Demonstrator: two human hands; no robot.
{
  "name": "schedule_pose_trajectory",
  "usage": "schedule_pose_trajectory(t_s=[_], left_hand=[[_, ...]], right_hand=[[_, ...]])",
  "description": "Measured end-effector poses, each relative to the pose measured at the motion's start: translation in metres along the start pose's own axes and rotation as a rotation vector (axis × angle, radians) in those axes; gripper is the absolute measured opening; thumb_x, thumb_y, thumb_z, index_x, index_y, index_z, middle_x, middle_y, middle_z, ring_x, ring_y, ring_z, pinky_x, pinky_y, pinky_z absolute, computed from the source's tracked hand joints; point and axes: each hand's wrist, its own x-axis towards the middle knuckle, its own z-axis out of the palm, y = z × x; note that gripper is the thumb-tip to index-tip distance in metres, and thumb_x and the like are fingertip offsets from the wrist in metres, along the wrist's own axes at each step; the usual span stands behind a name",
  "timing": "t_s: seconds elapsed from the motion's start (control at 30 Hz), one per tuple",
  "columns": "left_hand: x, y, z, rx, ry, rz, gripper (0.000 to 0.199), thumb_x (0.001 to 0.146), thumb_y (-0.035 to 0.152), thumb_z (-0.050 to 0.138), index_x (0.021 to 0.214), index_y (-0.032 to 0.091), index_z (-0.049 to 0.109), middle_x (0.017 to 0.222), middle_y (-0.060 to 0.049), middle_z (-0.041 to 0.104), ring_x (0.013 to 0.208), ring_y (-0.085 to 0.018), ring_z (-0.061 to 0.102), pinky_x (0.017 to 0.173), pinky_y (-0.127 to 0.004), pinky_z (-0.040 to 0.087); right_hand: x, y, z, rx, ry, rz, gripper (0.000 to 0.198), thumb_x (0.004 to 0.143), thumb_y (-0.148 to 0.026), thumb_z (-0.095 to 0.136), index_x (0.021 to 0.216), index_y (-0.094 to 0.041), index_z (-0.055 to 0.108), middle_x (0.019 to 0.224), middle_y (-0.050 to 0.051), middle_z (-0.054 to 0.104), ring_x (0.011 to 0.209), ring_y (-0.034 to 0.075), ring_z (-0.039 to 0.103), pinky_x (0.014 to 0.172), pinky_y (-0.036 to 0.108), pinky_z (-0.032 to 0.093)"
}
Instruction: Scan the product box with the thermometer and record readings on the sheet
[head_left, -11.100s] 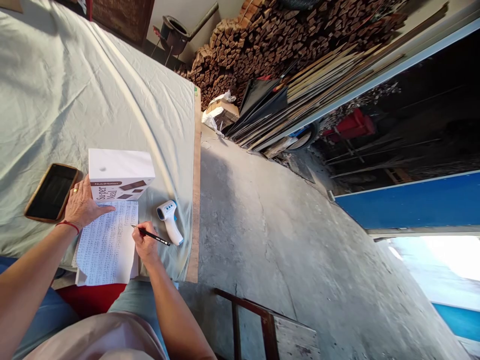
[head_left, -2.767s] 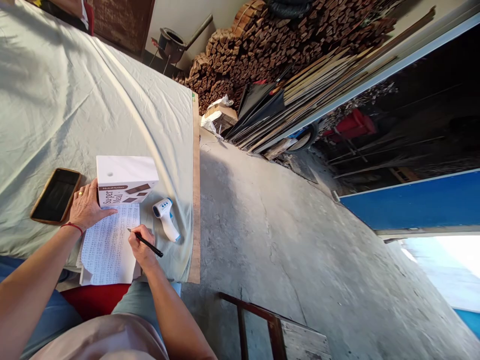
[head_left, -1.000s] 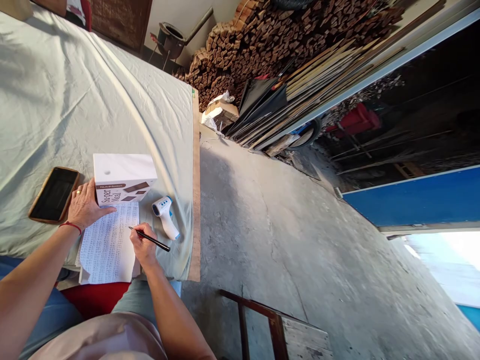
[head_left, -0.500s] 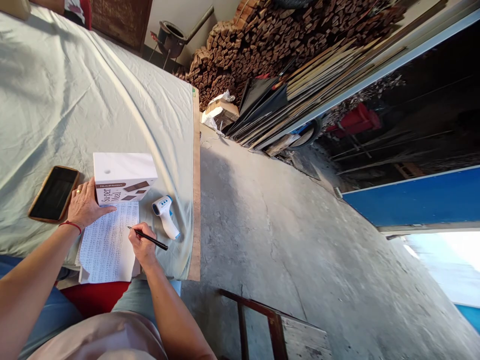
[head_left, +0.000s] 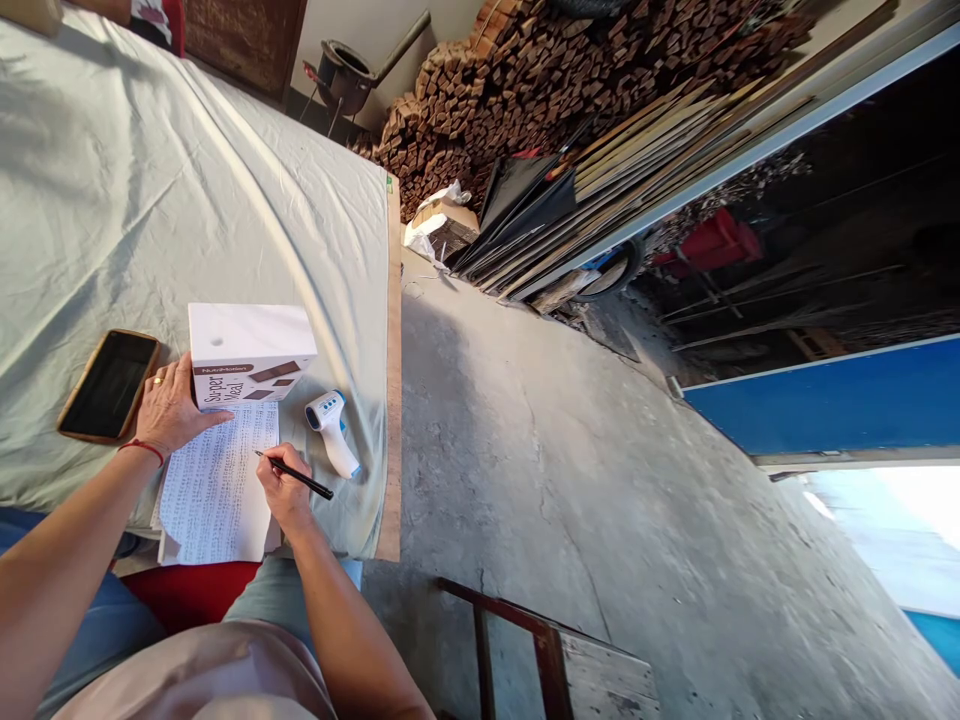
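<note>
My right hand (head_left: pixel 287 488) pinches a black pen (head_left: pixel 309 478), its tip at the right part of a handwritten sheet of paper (head_left: pixel 214 500). The sheet is densely covered in writing and lies at the table's near edge, on top of other paper. My left hand (head_left: pixel 171 407) rests with its fingers stretched along the left side of a white box (head_left: pixel 251 335) and its thumb out over the paper at the box's lower front edge. The box bears the words "Super Meal" and covers the far end of the sheet. Right of the box lies a white and blue infrared thermometer (head_left: pixel 332 432).
A smartphone (head_left: pixel 109 385) in a brown case lies left of my left hand. Pale cloth covers the table (head_left: pixel 202 200). To the right are the concrete floor (head_left: pixel 517 430) and a wooden chair or stool (head_left: pixel 540 630). Stacked firewood (head_left: pixel 480 110) stands behind.
The pen's back end has dipped slightly left as my right hand shifts a little. My left hand, the box, the phone and the thermometer stay in place.
</note>
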Motion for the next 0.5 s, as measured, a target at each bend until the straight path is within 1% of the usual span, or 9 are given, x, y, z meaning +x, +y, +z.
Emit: schedule_pose_trajectory(t_s=[0.17,0.3,0.5], left_hand=[[-0.0002,-0.0001,0.0,-0.007,0.0,-0.003,0.114,0.065,0.069,0.08,0.156,0.017,0.034,0.145,-0.023,0.056,0.137,-0.048,0.05,0.116,-0.062,0.036],[-0.0004,0.0002,-0.0001,-0.011,0.011,0.003,0.114,0.064,0.069,0.081,0.155,0.019,0.035,0.145,-0.022,0.057,0.136,-0.048,0.051,0.115,-0.061,0.038],[-0.0005,0.002,-0.0012,-0.006,-0.006,-0.012,0.115,0.063,0.068,0.082,0.155,0.016,0.036,0.146,-0.023,0.056,0.137,-0.047,0.051,0.116,-0.058,0.037]], right_hand=[[0.001,-0.0026,-0.0014,0.015,0.01,-0.005,0.017,0.092,-0.03,0.055,0.077,-0.023,0.059,0.065,-0.002,0.061,0.054,0.013,0.053,0.057,0.025,0.046],[0.002,-0.0041,-0.0024,0.021,0.008,-0.023,0.016,0.092,-0.028,0.055,0.077,-0.023,0.059,0.065,-0.003,0.061,0.054,0.013,0.054,0.057,0.025,0.046],[0.0026,-0.0054,-0.0023,0.026,0.033,-0.055,0.015,0.091,-0.024,0.056,0.076,-0.022,0.058,0.064,-0.003,0.061,0.055,0.013,0.054,0.057,0.024,0.045]])
